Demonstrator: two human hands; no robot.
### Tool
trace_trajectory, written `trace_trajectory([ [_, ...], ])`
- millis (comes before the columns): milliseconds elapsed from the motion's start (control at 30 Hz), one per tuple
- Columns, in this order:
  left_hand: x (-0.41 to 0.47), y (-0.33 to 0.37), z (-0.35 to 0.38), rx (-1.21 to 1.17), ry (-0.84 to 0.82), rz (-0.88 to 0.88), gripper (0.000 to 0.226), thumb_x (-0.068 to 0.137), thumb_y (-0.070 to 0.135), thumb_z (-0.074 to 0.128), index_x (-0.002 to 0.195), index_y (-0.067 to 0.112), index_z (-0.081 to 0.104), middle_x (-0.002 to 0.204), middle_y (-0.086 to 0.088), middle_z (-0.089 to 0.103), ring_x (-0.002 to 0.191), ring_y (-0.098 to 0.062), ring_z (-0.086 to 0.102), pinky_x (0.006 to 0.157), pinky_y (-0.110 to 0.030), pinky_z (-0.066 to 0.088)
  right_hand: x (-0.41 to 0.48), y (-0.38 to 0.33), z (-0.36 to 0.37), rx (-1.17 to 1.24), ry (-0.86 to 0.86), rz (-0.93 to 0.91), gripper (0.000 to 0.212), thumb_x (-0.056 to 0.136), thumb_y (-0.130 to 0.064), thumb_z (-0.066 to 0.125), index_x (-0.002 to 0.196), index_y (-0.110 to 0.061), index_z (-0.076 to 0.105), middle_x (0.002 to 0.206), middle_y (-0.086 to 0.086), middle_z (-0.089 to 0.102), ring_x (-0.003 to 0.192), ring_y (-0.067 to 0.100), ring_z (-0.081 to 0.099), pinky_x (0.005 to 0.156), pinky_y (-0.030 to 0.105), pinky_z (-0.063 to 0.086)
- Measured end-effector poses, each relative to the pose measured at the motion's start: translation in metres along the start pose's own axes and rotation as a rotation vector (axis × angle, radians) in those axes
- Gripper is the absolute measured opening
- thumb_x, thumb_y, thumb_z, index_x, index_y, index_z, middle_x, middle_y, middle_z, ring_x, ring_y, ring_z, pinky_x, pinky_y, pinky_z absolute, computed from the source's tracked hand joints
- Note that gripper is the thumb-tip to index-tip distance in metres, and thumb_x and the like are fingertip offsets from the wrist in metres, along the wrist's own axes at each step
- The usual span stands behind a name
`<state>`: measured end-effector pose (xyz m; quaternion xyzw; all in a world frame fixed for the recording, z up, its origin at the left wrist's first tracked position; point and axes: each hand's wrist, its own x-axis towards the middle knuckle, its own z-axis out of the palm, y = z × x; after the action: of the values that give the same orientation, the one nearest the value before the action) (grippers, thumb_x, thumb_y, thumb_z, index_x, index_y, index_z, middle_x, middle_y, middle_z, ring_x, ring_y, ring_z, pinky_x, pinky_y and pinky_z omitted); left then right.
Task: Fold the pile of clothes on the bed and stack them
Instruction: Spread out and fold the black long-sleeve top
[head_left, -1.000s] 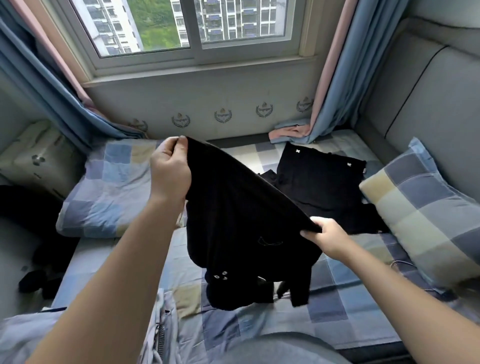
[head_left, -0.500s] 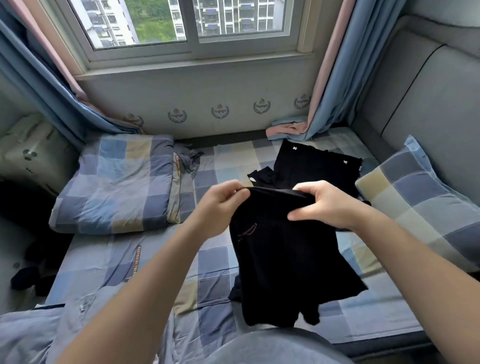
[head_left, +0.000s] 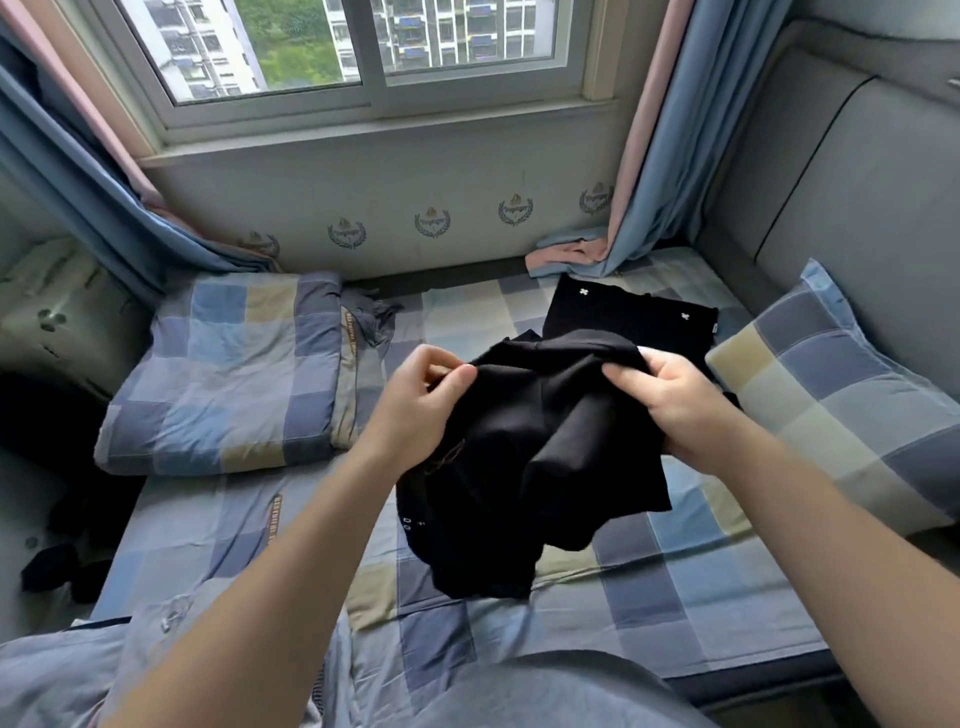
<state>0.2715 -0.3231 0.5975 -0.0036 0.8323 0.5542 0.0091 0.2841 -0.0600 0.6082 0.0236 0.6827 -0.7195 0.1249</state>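
Observation:
A black garment (head_left: 540, 457) hangs bunched over the checked bed sheet (head_left: 675, 597), its lower part resting on the bed. My left hand (head_left: 421, 400) pinches its upper left edge between thumb and fingers. My right hand (head_left: 680, 405) grips its upper right edge with curled fingers. Behind it, a folded black garment with small white crosses (head_left: 623, 317) lies flat near the wall. A light blue-grey garment (head_left: 78, 670) lies crumpled at the bed's near left corner.
A folded checked quilt (head_left: 223, 374) lies at the left, a checked pillow (head_left: 852, 395) at the right against the grey headboard (head_left: 857, 197). Curtains (head_left: 639, 171) hang beside the window. Dark items (head_left: 52, 566) lie on the floor at the left.
My hands came together from spread apart, doubling the black garment over. It now hangs lower and more bunched, and its bottom rests on the sheet.

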Motion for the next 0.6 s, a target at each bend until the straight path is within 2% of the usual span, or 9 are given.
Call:
trace_trajectory([
  [67,-0.009,-0.002,0.015,0.022,-0.258,0.070,0.053,0.083,0.044,0.076,0.129,0.028,0.056,0.118,0.015,0.062,0.104,0.011,0.059,0.089,-0.010,0.045,0.000,-0.016,0.011,0.008,-0.047,-0.066,0.018,0.101,-0.009,0.054,0.109,-0.006,0.070,0.100,0.010,0.075,0.091,0.018,0.072,0.081,0.028,0.059],
  [100,-0.013,-0.001,0.025,0.029,-0.380,0.082,0.067,0.079,0.045,0.078,0.138,0.029,0.050,0.126,0.017,0.059,0.114,0.010,0.056,0.097,-0.011,0.043,0.001,-0.022,0.015,-0.020,-0.062,-0.097,0.018,0.100,-0.008,0.055,0.109,-0.001,0.069,0.099,0.012,0.074,0.090,0.019,0.071,0.082,0.029,0.059],
  [133,-0.018,0.002,0.036,0.026,-0.465,0.082,0.070,0.079,0.040,0.081,0.140,0.028,0.048,0.127,0.017,0.061,0.117,0.007,0.057,0.100,-0.015,0.045,0.003,-0.026,0.019,-0.068,-0.073,-0.121,0.018,0.100,-0.008,0.057,0.108,0.003,0.068,0.096,0.014,0.072,0.088,0.020,0.069,0.083,0.031,0.057],
  [167,-0.021,0.003,0.045,0.006,-0.504,0.069,0.063,0.081,0.032,0.082,0.137,0.027,0.051,0.124,0.014,0.065,0.115,0.002,0.061,0.099,-0.022,0.048,0.005,-0.028,0.022,-0.120,-0.080,-0.136,0.018,0.099,-0.009,0.058,0.107,0.005,0.067,0.094,0.014,0.071,0.087,0.021,0.068,0.083,0.032,0.056],
  [267,-0.018,0.003,0.052,-0.049,-0.454,0.055,0.021,0.092,0.020,0.073,0.107,0.034,0.069,0.103,0.011,0.075,0.101,-0.007,0.070,0.087,-0.027,0.052,0.009,-0.034,0.018,-0.223,-0.035,-0.144,0.013,0.097,-0.011,0.063,0.101,-0.002,0.072,0.091,0.009,0.074,0.085,0.018,0.070,0.082,0.031,0.057],
  [333,-0.014,0.003,0.047,-0.113,-0.447,0.021,0.020,0.097,0.019,0.066,0.095,0.038,0.074,0.098,0.009,0.075,0.096,-0.011,0.070,0.086,-0.031,0.050,0.013,-0.038,0.006,-0.305,-0.018,-0.154,0.008,0.093,-0.010,0.068,0.097,-0.005,0.073,0.093,0.011,0.076,0.082,0.017,0.071,0.079,0.029,0.058],
  [400,-0.014,0.006,0.044,-0.227,-0.417,-0.047,0.021,0.101,0.019,0.059,0.099,0.031,0.075,0.099,0.006,0.075,0.096,-0.012,0.069,0.087,-0.031,0.050,0.021,-0.041,-0.009,-0.442,0.010,-0.165,0.012,0.088,-0.013,0.075,0.095,-0.004,0.073,0.095,0.018,0.074,0.080,0.016,0.068,0.080,0.033,0.056],
  [500,-0.015,0.013,0.044,-0.348,-0.327,-0.161,0.021,0.105,0.027,0.051,0.110,0.023,0.071,0.103,0.004,0.076,0.099,-0.014,0.071,0.086,-0.032,0.051,0.033,-0.037,-0.024,-0.598,0.126,-0.167,0.018,0.086,-0.019,0.079,0.100,-0.014,0.069,0.093,0.005,0.070,0.077,0.009,0.062,0.077,0.026,0.050],
  [600,-0.014,0.019,0.043,-0.516,-0.205,-0.255,0.027,0.106,0.034,0.047,0.115,0.019,0.068,0.105,0.000,0.077,0.101,-0.018,0.073,0.076,-0.029,0.056,0.027,-0.019,-0.026,-0.639,0.273,-0.278,0.027,0.090,-0.026,0.074,0.114,-0.026,0.061,0.116,-0.006,0.064,0.106,0.008,0.059,0.090,0.020,0.043],
])
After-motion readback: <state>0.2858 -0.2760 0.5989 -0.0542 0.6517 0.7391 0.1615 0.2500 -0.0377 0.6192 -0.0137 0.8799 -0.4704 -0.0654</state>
